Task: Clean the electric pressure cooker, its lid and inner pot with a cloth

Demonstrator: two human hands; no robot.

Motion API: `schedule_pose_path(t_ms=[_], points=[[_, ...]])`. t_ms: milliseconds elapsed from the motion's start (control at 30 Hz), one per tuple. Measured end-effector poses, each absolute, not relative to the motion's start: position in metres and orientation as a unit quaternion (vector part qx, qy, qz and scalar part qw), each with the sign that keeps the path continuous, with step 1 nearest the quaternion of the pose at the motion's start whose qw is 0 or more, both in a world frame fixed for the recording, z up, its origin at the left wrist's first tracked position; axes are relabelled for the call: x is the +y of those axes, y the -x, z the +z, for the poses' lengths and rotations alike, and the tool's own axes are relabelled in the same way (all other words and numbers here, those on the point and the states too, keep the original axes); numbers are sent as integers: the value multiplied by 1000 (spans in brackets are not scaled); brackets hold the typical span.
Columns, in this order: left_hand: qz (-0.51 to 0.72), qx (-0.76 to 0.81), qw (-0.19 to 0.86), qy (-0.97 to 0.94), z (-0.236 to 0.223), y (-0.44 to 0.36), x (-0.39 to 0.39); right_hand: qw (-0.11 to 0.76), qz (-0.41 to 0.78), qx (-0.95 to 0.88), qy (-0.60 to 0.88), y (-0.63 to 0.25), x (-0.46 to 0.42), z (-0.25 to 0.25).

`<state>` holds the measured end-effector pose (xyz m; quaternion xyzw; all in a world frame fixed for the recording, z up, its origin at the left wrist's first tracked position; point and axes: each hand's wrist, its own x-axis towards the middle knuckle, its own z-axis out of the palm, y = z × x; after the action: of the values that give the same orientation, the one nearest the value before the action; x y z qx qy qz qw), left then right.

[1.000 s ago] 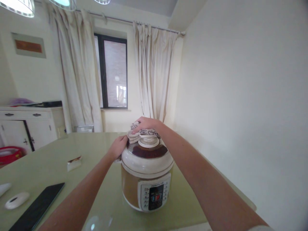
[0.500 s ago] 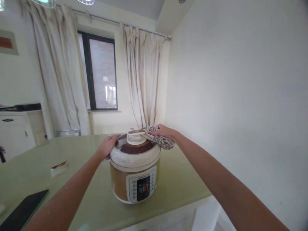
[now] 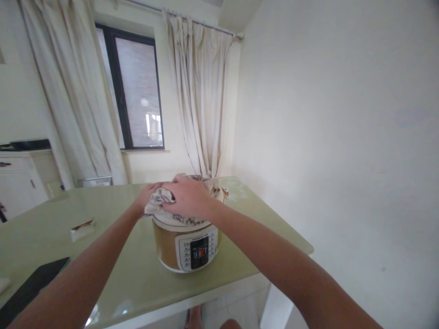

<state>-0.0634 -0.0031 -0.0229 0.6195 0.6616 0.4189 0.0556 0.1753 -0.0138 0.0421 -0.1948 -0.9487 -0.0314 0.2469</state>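
An electric pressure cooker [image 3: 166, 246] with a gold body and a button panel stands upright on the green tabletop. Across its lid lies a patterned cloth [image 3: 162, 197], which hides the lid's top and knob. My right hand [image 3: 190, 196] is closed on this cloth and presses it against the lid's left part, with some of it bunched under the fingers. At the lid's left edge, my left hand [image 3: 146, 197] holds the cooker; its fingertips are partly hidden behind the cloth and my right hand.
The green table [image 3: 116, 256] ends at a front edge near me. On its left lie a small white packet [image 3: 82, 230] and a dark flat object [image 3: 34, 288]. Behind are curtains [image 3: 202, 91] and a window [image 3: 139, 91]; a white wall [image 3: 325, 114] rises at right.
My right hand has swept the cloth from the lid's right edge over to its left side, covering the knob. My left hand stays at the left edge. The view has shifted slightly.
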Motion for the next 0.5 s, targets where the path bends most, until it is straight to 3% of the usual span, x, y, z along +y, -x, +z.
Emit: schedule_pose_path(t_ms=[233, 367, 500], points=[[418, 641, 94, -637, -18, 66, -4, 274, -9, -948, 163, -174, -11, 39], [457, 650, 125, -593, -24, 58, -3, 289, 80, -940, 161, -222, 9, 40], [446, 670, 128, -579, -26, 55, -3, 306, 180, -897, 265, -256, 33, 38]])
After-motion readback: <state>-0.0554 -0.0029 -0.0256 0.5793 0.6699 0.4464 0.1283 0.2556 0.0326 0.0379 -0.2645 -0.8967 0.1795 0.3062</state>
